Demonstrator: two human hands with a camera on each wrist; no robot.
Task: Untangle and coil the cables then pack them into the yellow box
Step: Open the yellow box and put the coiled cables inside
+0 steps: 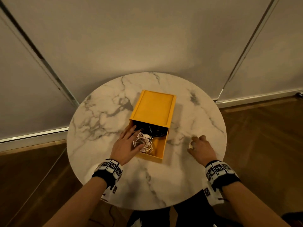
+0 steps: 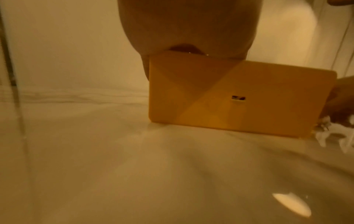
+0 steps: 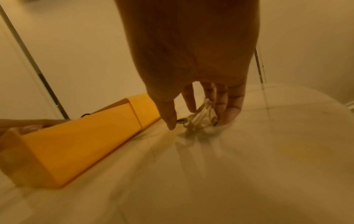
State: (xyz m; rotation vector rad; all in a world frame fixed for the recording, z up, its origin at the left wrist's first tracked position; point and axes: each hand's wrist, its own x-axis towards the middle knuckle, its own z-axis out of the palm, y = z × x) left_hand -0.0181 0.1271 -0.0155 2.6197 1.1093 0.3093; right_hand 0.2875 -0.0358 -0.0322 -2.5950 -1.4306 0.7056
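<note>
The yellow box (image 1: 153,108) lies mid-table with its drawer (image 1: 159,149) pulled out toward me. Inside the drawer sit black cables (image 1: 155,130) and a coiled white cable (image 1: 144,143). My left hand (image 1: 129,141) reaches in from the left, its straight fingers resting on the white coil. In the left wrist view only the palm (image 2: 182,30) and the drawer's front wall (image 2: 229,98) show. To the right of the box, my right hand (image 1: 200,145) is down on the table, fingertips closed around a small white cable bundle (image 3: 201,116).
The round marble table (image 1: 114,177) stands against pale wall panels, with wooden floor on both sides. Its curved edge runs close behind my wrists. Bare tabletop lies left of the box and in front of me.
</note>
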